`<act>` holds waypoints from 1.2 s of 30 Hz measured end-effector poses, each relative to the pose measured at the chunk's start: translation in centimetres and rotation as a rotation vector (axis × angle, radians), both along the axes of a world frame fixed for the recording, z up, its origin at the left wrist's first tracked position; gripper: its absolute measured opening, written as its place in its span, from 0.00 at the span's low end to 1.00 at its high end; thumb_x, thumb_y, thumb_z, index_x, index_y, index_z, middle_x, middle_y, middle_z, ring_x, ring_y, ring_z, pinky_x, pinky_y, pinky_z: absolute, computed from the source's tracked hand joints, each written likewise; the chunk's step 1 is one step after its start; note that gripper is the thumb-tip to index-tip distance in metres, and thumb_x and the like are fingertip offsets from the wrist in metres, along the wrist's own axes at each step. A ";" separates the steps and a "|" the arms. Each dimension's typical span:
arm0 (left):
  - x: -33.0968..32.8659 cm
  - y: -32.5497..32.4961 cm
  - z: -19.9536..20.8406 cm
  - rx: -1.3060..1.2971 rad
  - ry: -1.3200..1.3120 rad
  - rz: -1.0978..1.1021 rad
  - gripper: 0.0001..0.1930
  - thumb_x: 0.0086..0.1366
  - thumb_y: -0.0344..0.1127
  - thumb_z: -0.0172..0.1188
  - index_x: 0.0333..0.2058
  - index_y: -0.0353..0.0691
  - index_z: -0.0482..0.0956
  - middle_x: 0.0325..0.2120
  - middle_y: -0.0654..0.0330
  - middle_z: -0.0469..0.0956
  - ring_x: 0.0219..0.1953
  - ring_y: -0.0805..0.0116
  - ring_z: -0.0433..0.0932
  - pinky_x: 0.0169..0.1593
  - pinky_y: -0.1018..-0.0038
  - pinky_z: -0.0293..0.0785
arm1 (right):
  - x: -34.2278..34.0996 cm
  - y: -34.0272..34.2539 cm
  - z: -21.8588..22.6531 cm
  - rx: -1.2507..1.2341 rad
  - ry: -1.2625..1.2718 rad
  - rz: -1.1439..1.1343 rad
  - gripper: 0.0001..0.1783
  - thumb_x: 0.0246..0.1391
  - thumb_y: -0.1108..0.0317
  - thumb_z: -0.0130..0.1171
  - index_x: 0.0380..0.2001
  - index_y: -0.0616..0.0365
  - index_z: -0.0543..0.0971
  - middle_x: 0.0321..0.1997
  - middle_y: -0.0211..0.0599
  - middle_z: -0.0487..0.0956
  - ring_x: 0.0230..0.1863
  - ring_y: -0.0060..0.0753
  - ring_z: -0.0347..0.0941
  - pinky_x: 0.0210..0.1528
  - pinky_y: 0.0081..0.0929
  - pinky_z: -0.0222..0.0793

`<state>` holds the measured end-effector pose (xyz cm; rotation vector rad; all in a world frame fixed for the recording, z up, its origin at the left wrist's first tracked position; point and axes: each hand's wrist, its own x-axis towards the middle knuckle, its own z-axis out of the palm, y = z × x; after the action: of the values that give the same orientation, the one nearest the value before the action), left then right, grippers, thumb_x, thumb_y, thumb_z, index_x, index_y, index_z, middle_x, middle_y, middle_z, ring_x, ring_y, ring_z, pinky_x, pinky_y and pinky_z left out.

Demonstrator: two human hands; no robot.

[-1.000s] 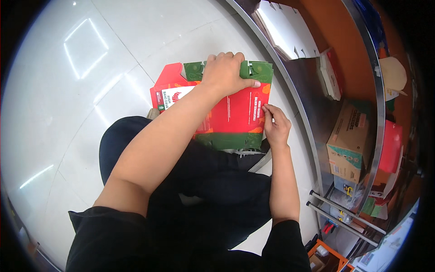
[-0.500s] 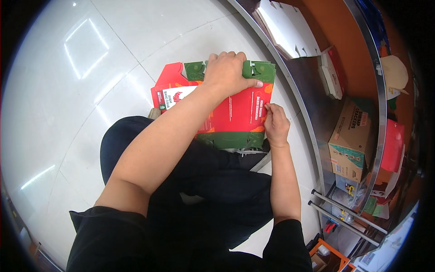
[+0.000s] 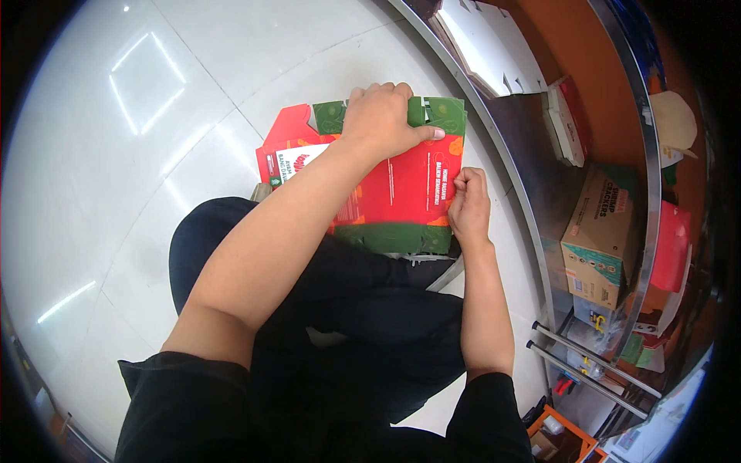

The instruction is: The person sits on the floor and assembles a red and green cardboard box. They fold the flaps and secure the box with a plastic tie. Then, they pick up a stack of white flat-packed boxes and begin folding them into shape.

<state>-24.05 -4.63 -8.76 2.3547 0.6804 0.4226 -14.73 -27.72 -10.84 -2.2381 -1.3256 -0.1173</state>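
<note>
A red and green printed cardboard food box (image 3: 409, 185), with a white panel at its left and flaps standing out, rests over my lap. My left hand (image 3: 380, 119) reaches across it and grips its far green edge, thumb stretched on the red panel and fingers curled over the edge. At the right edge my right hand (image 3: 469, 204) is closed, its curled fingers pinching the border of the red panel. What lies behind the box and the tips of my left fingers is hidden.
To the right runs a metal-edged shelf (image 3: 494, 123) holding white folded cardboard (image 3: 494, 50), a red and white box (image 3: 567, 123) and a brown carton (image 3: 598, 239). Two metal bars (image 3: 590, 370) jut out below. Glossy white floor tiles (image 3: 154, 208) lie at the left.
My right hand has curled more tightly and moved slightly up along the box's right edge. The far edge, with my left hand on it, has shifted a little away from me.
</note>
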 end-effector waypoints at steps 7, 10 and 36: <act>-0.4 0.5 1.3 -0.114 0.054 -0.053 0.43 0.52 0.67 0.70 0.51 0.30 0.78 0.43 0.45 0.82 0.51 0.50 0.78 0.62 0.58 0.64 | -0.4 -0.6 0.2 0.069 0.363 -0.145 0.10 0.74 0.67 0.43 0.42 0.63 0.70 0.38 0.41 0.75 0.39 0.36 0.74 0.47 0.31 0.71; -0.4 0.6 1.0 -0.103 0.042 -0.055 0.44 0.51 0.68 0.70 0.51 0.29 0.78 0.44 0.45 0.82 0.51 0.50 0.79 0.62 0.58 0.64 | -0.4 -0.6 -0.3 0.169 0.604 -0.201 0.13 0.76 0.64 0.41 0.45 0.63 0.70 0.39 0.37 0.76 0.41 0.27 0.74 0.48 0.29 0.72; -1.0 2.3 0.0 -0.228 -0.357 -0.017 0.36 0.51 0.71 0.64 0.27 0.34 0.80 0.20 0.49 0.78 0.25 0.55 0.79 0.31 0.64 0.71 | -5.2 1.9 8.3 0.309 1.245 -0.357 0.11 0.65 0.67 0.63 0.36 0.66 0.84 0.34 0.36 0.84 0.33 0.23 0.77 0.36 0.25 0.75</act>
<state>-25.02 -2.36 -8.76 2.0011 0.5090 0.6981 -19.92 -25.81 -2.52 -1.6664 -0.2059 0.7641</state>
